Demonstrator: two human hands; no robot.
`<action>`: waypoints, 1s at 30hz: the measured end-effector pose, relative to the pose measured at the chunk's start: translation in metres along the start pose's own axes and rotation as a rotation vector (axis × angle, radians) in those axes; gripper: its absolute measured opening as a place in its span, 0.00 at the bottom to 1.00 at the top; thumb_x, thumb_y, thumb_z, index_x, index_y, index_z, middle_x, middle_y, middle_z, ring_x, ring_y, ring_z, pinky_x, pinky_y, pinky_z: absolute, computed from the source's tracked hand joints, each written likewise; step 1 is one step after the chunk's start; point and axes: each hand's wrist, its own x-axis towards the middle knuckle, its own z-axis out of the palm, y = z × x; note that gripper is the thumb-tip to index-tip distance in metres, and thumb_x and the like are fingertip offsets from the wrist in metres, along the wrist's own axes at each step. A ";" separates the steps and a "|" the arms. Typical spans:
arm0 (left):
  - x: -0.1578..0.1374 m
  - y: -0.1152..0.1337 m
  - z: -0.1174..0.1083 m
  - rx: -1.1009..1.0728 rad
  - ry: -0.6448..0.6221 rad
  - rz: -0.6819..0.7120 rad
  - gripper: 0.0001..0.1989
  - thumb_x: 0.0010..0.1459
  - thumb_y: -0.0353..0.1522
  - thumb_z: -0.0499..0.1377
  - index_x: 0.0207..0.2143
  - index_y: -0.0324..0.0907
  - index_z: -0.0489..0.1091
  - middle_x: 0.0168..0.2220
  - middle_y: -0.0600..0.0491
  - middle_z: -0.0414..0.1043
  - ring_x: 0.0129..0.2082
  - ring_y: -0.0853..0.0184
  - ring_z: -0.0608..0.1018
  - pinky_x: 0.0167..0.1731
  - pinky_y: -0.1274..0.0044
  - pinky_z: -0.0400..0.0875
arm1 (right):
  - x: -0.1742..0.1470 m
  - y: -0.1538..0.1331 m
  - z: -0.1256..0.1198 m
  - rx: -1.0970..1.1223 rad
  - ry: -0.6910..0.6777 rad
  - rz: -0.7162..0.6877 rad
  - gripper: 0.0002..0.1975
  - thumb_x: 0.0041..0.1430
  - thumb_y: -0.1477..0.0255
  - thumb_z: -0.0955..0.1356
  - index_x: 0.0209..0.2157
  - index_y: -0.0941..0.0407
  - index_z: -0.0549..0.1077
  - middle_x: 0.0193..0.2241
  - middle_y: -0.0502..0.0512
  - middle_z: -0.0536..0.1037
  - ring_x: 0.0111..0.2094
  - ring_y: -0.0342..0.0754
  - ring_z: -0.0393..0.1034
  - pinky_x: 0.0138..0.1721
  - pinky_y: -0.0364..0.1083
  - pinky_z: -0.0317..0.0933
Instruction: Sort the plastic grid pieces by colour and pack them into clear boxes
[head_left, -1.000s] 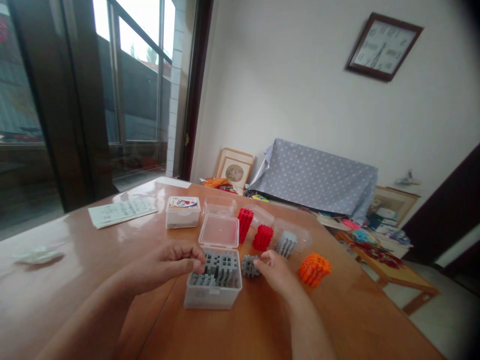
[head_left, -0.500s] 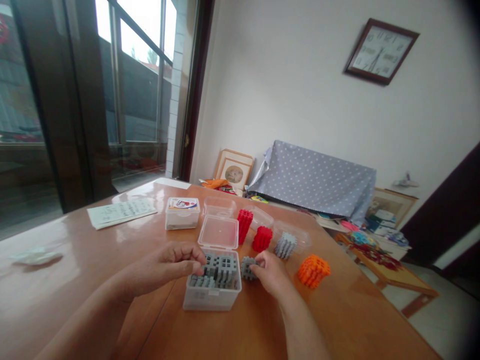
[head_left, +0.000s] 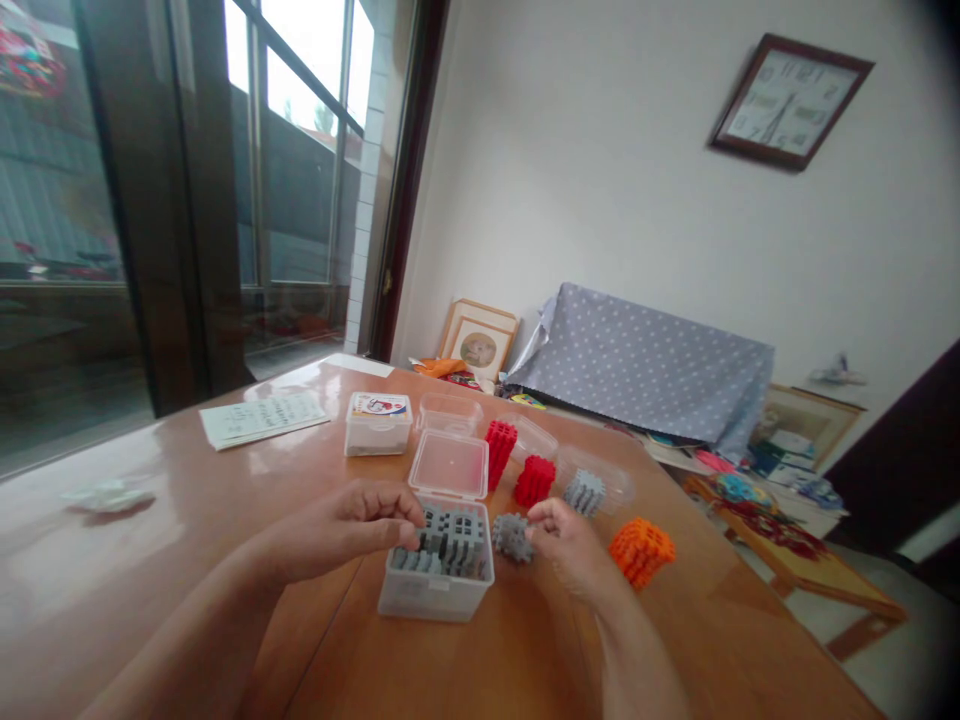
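Note:
My left hand [head_left: 367,527] reaches over the left side of an open clear plastic box [head_left: 431,598]. Its thumb and fingers are bent together at the grey interlocking pieces [head_left: 454,535] standing in rows inside; what lies between the fingertips is hidden. Just right of the box, the curled thumb and forefinger of my right hand [head_left: 566,540] meet the right edge of a dark grey notched piece [head_left: 511,538]. The box's hinged lid [head_left: 450,464] is folded back behind it.
Red stacks [head_left: 500,450] [head_left: 535,481], a light grey stack [head_left: 584,492] and an orange stack [head_left: 642,552] stand to the right. Behind are a closed labelled box [head_left: 377,430] and clear lids [head_left: 450,412]. Paper sheets [head_left: 262,418] and a crumpled wrapper [head_left: 110,497] lie left.
The whole scene has shifted slightly rightward as the view turned. Beside the box, the dark grey piece shows more of its notched face, with my right fingertips at its edge. My left hand stays at the box.

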 end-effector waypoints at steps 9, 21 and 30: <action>0.000 -0.002 0.000 -0.021 0.011 0.029 0.13 0.61 0.40 0.64 0.42 0.39 0.75 0.38 0.51 0.78 0.38 0.66 0.77 0.40 0.76 0.69 | -0.025 -0.055 -0.004 0.251 -0.029 -0.072 0.17 0.56 0.57 0.71 0.39 0.55 0.74 0.29 0.51 0.76 0.30 0.46 0.68 0.32 0.44 0.61; -0.001 -0.003 0.007 0.187 0.041 0.077 0.14 0.65 0.41 0.58 0.42 0.39 0.74 0.33 0.53 0.74 0.32 0.70 0.73 0.33 0.80 0.66 | -0.042 -0.071 0.020 -0.128 -0.198 -0.254 0.05 0.61 0.73 0.68 0.35 0.52 0.77 0.31 0.48 0.78 0.34 0.46 0.71 0.36 0.43 0.61; -0.001 0.002 0.016 0.469 0.120 0.134 0.09 0.61 0.34 0.59 0.41 0.42 0.77 0.34 0.53 0.76 0.31 0.68 0.74 0.31 0.79 0.67 | -0.042 -0.073 0.020 -0.319 -0.211 -0.369 0.09 0.58 0.77 0.68 0.33 0.49 0.79 0.31 0.50 0.76 0.36 0.48 0.71 0.37 0.44 0.60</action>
